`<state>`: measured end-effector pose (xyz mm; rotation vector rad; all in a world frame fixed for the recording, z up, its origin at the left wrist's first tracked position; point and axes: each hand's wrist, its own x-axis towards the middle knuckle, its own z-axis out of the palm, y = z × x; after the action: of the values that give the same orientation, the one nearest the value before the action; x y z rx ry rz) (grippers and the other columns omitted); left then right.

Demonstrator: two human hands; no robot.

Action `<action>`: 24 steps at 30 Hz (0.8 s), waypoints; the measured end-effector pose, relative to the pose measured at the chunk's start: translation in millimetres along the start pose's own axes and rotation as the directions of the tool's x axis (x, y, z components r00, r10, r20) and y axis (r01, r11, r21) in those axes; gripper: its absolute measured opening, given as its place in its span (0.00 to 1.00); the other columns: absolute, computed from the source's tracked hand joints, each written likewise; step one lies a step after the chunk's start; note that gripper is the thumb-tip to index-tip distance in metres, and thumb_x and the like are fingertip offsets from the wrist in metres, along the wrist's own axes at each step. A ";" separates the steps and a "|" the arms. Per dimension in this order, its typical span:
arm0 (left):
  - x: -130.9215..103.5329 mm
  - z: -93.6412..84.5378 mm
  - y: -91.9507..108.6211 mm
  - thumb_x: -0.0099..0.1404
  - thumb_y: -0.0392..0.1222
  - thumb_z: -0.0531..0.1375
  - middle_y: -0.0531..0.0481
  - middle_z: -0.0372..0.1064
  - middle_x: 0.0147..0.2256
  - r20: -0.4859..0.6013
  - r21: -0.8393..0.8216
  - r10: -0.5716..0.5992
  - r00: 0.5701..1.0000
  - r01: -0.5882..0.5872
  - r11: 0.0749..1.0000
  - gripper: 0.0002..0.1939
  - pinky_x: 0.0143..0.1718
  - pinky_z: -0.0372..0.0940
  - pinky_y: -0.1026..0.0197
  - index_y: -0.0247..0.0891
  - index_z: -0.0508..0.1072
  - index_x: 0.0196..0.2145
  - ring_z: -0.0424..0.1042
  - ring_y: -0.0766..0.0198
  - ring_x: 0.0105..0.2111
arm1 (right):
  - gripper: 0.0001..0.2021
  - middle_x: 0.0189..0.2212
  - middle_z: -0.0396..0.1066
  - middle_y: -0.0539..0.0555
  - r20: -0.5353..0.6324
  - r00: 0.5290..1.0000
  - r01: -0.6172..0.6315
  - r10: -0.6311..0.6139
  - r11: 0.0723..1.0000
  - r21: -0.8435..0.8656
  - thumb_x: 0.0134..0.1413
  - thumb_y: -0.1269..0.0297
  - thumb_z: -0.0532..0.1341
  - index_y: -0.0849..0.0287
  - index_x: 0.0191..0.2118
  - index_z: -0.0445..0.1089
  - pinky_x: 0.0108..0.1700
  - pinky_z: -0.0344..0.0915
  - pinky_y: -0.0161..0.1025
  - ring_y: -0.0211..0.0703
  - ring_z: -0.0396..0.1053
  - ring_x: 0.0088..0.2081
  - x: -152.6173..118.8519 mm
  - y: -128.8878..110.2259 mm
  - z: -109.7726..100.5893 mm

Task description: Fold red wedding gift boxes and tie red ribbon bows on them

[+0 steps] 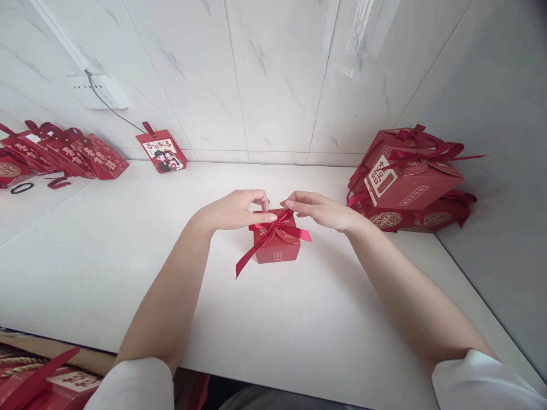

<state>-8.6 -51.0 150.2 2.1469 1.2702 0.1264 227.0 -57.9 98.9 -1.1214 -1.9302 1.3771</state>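
A small red gift box (pixel 280 252) with gold print stands on the white table in front of me. A shiny red ribbon (pixel 252 255) is tied in a bow over its top, one long tail hanging down the left front corner and a shorter one (pixel 303 234) pointing right. My left hand (pixel 239 209) is at the box's upper left, its thumb on the bow's knot and its fingers curled round the left side of the ribbon. On the other side, my right hand (pixel 318 209) pinches the ribbon near the right loop. The parts between the fingertips are partly hidden.
Several finished-looking red boxes with bows (pixel 416 179) are stacked at the right by the grey wall. Red gift bags (pixel 70 154) line the back left, near a black ring (pixel 22 188). A red card (pixel 164 152) leans on the tiled wall. More red packaging (pixel 64 381) lies below left.
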 end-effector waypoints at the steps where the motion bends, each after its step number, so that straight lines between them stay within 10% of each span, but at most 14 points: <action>1: 1.5 2.2 0.5 0.58 0.60 0.60 0.48 0.69 0.48 0.003 0.002 0.011 1.000 -0.011 1.000 0.20 0.37 0.61 0.60 0.42 0.71 0.38 0.69 0.57 0.42 | 0.18 0.43 0.71 0.53 -0.007 1.000 -0.004 0.004 1.000 0.000 0.60 0.46 0.56 0.58 0.38 0.68 0.50 0.60 0.44 0.43 0.66 0.45 0.0 0.5 0.2; 24: 16.7 17.8 -0.5 0.57 0.44 0.60 0.51 0.69 0.48 0.152 -0.121 0.125 0.980 -0.107 0.987 0.07 0.41 0.64 0.61 0.41 0.75 0.32 0.69 0.60 0.43 | 0.19 0.39 0.73 0.53 0.192 0.981 0.092 -0.040 0.959 -0.270 0.57 0.46 0.57 0.58 0.30 0.71 0.43 0.60 0.40 0.44 0.66 0.39 -14.5 -24.7 -1.1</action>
<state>6.7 -45.5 132.0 2.0892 1.0233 0.0709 227.4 -73.2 123.1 -1.0715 -2.3307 1.2379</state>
